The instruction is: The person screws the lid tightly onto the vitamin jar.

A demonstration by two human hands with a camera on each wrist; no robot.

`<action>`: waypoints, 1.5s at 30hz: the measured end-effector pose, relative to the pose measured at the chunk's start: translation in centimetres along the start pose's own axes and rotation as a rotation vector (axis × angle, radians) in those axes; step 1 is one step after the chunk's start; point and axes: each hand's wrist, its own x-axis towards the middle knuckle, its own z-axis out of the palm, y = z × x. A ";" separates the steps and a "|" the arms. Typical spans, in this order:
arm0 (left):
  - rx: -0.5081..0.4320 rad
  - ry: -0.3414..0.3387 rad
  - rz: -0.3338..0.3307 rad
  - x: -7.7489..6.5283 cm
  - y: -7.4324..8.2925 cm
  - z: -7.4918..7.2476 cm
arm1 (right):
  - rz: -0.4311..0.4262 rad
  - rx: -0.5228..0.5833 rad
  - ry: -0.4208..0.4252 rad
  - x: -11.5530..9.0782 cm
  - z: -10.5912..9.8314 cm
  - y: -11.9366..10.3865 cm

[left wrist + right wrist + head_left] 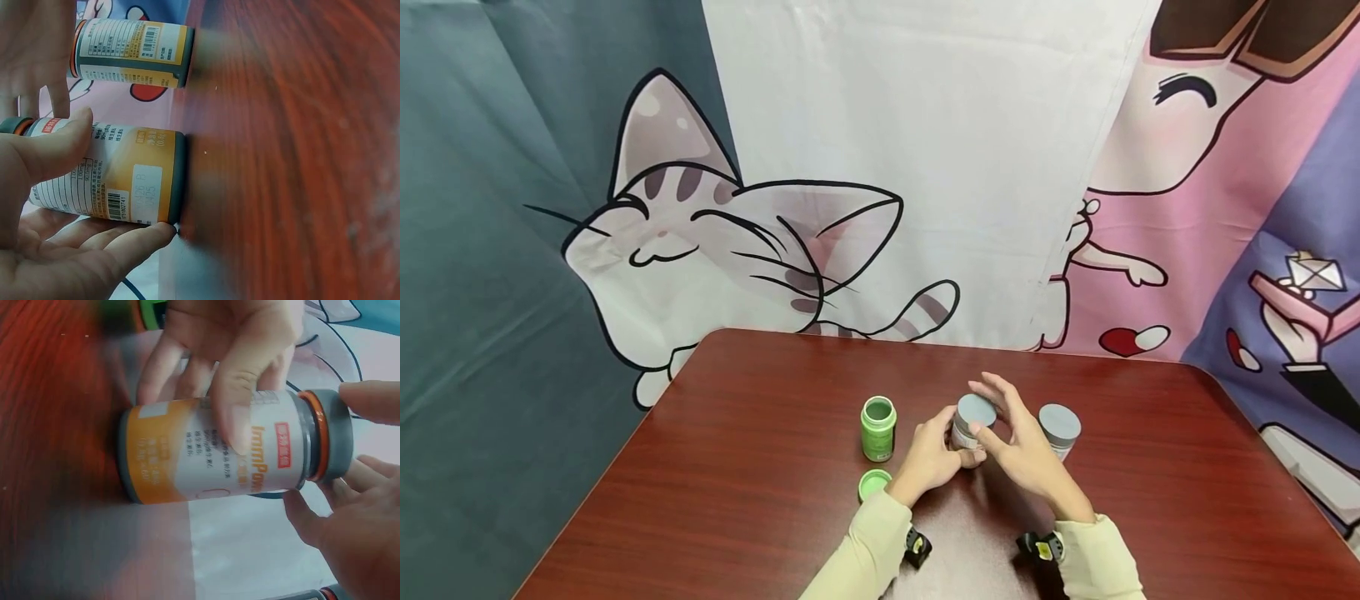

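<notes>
A supplement bottle (162, 450) with a white-and-orange label stands upright on the table, its grey screw cap (975, 407) on above an orange ring. My left hand (931, 457) grips the body, thumb across the label and fingers around the other side. Around the cap, my right hand (1030, 457) has its fingers spread; one fingertip touches the cap's edge in the right wrist view. Just right of that hand stands a second, similar capped bottle (1060, 425). To the left are an uncapped green bottle (877, 433) and its green lid (872, 482), partly hidden by the left forearm.
The reddish-brown wooden table (760, 417) spreads out on both sides of the bottles. Behind it hangs a cloth backdrop (925, 125) printed with cartoon figures. A black device (917, 546) is strapped to each wrist.
</notes>
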 end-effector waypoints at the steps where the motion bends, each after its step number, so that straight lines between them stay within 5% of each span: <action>1: -0.003 -0.002 0.003 0.0 0.0 0.0 | 0.007 0.021 -0.009 0.0 -0.1 -0.4; 13: 0.033 0.002 0.004 0.1 0.0 0.1 | -0.043 -0.173 0.133 0.3 0.5 0.6; 25: 0.069 0.016 0.025 0.2 -0.3 0.0 | 0.054 -0.262 0.286 0.3 1.9 0.3; 36: 0.106 0.020 -0.009 0.2 -0.3 0.3 | 0.070 -0.152 0.141 0.0 1.6 0.1; 45: 0.045 -0.002 -0.028 0.2 -0.3 0.3 | 0.029 -0.015 0.057 -0.1 0.6 -2.7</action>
